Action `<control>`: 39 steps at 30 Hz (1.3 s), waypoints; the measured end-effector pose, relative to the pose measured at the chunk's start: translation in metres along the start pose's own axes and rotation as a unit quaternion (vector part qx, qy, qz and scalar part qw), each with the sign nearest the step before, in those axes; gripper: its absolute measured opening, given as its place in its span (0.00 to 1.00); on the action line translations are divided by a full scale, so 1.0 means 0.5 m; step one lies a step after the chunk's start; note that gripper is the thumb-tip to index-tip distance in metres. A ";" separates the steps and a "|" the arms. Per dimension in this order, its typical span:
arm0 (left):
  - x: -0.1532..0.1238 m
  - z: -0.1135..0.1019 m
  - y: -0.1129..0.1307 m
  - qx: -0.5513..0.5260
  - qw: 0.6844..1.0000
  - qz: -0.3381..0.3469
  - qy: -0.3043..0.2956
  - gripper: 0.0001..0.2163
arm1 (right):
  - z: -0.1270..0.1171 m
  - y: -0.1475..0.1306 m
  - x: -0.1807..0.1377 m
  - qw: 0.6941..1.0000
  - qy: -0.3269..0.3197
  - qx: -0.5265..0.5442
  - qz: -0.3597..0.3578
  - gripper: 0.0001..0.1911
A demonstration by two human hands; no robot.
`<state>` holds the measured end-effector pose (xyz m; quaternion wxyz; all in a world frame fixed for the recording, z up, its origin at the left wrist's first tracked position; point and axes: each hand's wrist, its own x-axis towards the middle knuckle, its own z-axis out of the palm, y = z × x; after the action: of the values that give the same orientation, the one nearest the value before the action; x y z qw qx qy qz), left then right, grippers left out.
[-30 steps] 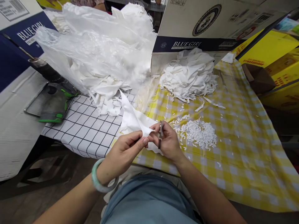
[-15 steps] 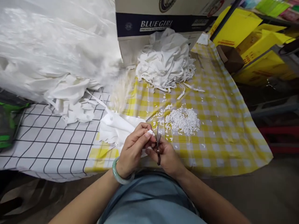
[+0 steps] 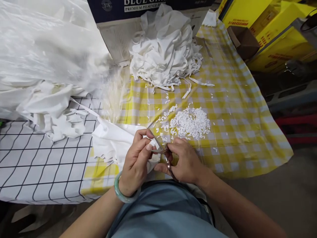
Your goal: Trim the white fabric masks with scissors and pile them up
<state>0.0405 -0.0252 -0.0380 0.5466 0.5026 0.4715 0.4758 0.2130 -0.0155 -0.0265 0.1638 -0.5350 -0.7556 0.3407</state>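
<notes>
My left hand (image 3: 137, 155), with a pale green bangle on its wrist, pinches the edge of a white cloth piece (image 3: 111, 142) lying over the table's near edge. Just to its right, my right hand (image 3: 184, 162) grips small scissors (image 3: 165, 155), whose blades point left and meet the cloth at my left fingertips. A heap of small white cut bits (image 3: 190, 122) lies on the yellow checked tablecloth (image 3: 232, 112) just beyond my right hand.
A pile of white strips and cloth (image 3: 164, 56) sits at the back by a cardboard box (image 3: 119, 36). A clear plastic bag of white cloth (image 3: 44, 53) fills the left, over a black-gridded white cloth (image 3: 37, 162). Yellow boxes (image 3: 272, 29) stand at the right.
The view has swung down and to the right, so the table's things moved up and left. My hands stay together on the cloth, and the scissors now lie flatter with blades at the cloth edge.
</notes>
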 end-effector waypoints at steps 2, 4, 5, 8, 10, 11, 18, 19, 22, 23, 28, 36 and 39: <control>0.000 -0.001 -0.001 0.010 1.000 0.003 -0.002 0.13 | -0.001 -0.003 0.004 1.000 0.005 0.007 -0.011 0.24; -0.001 -0.001 -0.003 0.016 1.000 0.007 -0.003 0.14 | -0.003 -0.005 0.007 1.000 0.007 0.013 -0.021 0.25; -0.001 -0.001 -0.004 0.017 1.000 0.010 -0.005 0.14 | -0.004 -0.005 0.009 1.000 0.007 0.015 -0.024 0.25; -0.002 -0.002 -0.007 0.015 1.000 0.016 -0.011 0.14 | -0.005 -0.003 0.012 0.999 0.005 0.015 -0.027 0.26; -0.003 -0.003 -0.009 0.011 1.000 0.019 -0.012 0.14 | -0.004 -0.002 0.013 0.999 0.007 0.014 -0.029 0.26; -0.004 -0.003 -0.010 0.010 1.000 0.021 -0.012 0.14 | -0.004 -0.001 0.013 0.999 0.007 0.013 -0.031 0.27; -0.004 -0.001 -0.012 0.014 0.999 0.035 -0.009 0.13 | 0.000 0.001 0.016 0.999 0.013 0.008 -0.043 0.26; -0.004 -0.001 -0.012 0.015 0.999 0.037 -0.010 0.13 | 0.000 0.002 0.017 0.999 0.015 0.007 -0.044 0.26; -0.003 0.001 -0.012 0.021 0.999 0.042 -0.013 0.13 | 0.002 0.003 0.017 0.999 0.021 0.005 -0.043 0.27; -0.002 0.002 -0.012 0.025 0.999 0.044 -0.014 0.13 | 0.002 0.005 0.017 0.999 0.023 0.003 -0.042 0.27; 0.006 0.007 -0.009 0.061 0.996 0.059 -0.023 0.13 | 0.005 0.018 0.012 0.999 0.035 -0.013 -0.031 0.27; 0.052 0.031 -0.019 0.121 0.988 0.072 -0.062 0.14 | -0.002 0.055 0.008 0.993 0.066 -0.047 0.085 0.29; 0.058 0.027 -0.008 0.185 0.972 0.090 -0.115 0.13 | -0.019 0.070 0.015 0.989 0.046 0.027 0.140 0.28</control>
<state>0.0573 0.0023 -0.0423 0.4491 0.6869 0.4383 0.3665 0.2405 0.0017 -0.0449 0.1637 -0.6465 -0.6549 0.3554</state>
